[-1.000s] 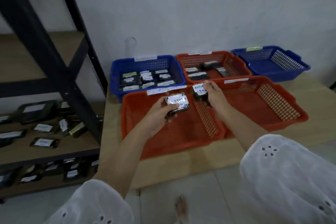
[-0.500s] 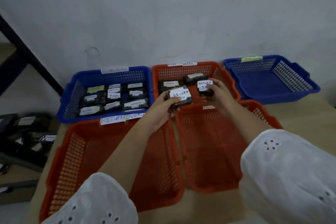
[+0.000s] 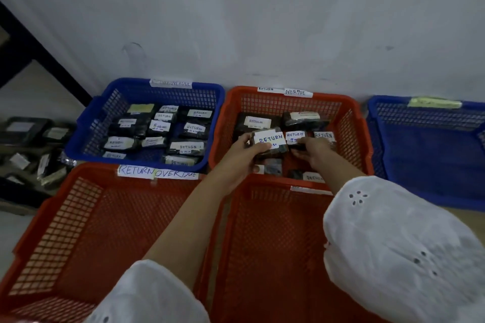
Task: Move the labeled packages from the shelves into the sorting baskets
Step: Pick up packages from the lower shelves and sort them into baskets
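My left hand [image 3: 242, 151] grips a dark package with a white "RETURN" label [image 3: 269, 139] over the far orange basket [image 3: 353, 123], which is tagged "RETURN OVERDUE". My right hand [image 3: 312, 151] holds a smaller labeled package [image 3: 295, 137] just to its right, low inside the same basket. Several labeled packages lie on that basket's floor, one of them [image 3: 258, 122] at the back left.
A blue basket [image 3: 102, 113] at the far left holds several labeled packages. An empty blue basket [image 3: 430, 139] stands at the far right. Two empty orange baskets [image 3: 78, 207] [image 3: 262, 244] sit nearest me. Shelf packages [image 3: 26, 128] show at the left edge.
Both hands moved forward with their packages, from over the near orange baskets to inside the far orange basket. The view tilted down and closer, and the shelf slid out to the left.
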The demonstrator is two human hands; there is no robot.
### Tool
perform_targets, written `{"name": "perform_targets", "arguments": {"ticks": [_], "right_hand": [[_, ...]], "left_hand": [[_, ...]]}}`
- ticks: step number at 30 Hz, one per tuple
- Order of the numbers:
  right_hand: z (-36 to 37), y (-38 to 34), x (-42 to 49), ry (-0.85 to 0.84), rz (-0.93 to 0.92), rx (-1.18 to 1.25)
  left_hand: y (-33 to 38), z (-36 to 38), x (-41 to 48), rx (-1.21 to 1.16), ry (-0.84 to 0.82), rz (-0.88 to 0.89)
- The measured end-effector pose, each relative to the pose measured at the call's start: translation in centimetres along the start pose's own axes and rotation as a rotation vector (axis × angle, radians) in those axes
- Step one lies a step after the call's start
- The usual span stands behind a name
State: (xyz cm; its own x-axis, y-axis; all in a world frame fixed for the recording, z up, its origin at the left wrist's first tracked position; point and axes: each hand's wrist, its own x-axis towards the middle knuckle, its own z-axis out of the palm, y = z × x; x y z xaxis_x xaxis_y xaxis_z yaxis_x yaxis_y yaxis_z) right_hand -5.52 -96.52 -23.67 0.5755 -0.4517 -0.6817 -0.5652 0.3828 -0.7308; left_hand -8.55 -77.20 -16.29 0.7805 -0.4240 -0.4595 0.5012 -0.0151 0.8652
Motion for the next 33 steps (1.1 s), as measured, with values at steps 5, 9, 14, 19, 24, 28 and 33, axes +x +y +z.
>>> {"name": "perform_targets", "arguments": {"ticks": [5,9,14,19,24,28,33], "right_hand": [[1.0,-0.5,1.7,0.002,0.009,0.041],[1.1,-0.6,2.5,0.070,-0.037,-0.155],[-0.6,-1.2,2.0,0.088,-0.132,-0.425],[-3.9,-3.1,-2.9,-0.288,-0.074,-0.387],[-5.3,-2.5,-4.3,-0.499,-0.084,-0.488],[-4.5,-1.7,-3.6,-0.391,-0.085,-0.419],[-3.7,-0.9,-2.1,-0.092,-0.086,-0.510]], "left_hand": [[-0.7,0.1,2.3,0.081,0.079,-0.027],[-1.0,0.6,3.5,0.077,0.130,-0.063],[-1.3,1.9,4.8,0.103,0.100,-0.112],[-1.8,3.7,5.7,0.120,0.052,-0.136],[-1.9,4.0,5.4,0.176,0.009,-0.124],[-1.3,3.1,4.8,0.419,0.147,-0.011],[-0.9,-0.9,3.8,0.883,0.628,0.368]]}}
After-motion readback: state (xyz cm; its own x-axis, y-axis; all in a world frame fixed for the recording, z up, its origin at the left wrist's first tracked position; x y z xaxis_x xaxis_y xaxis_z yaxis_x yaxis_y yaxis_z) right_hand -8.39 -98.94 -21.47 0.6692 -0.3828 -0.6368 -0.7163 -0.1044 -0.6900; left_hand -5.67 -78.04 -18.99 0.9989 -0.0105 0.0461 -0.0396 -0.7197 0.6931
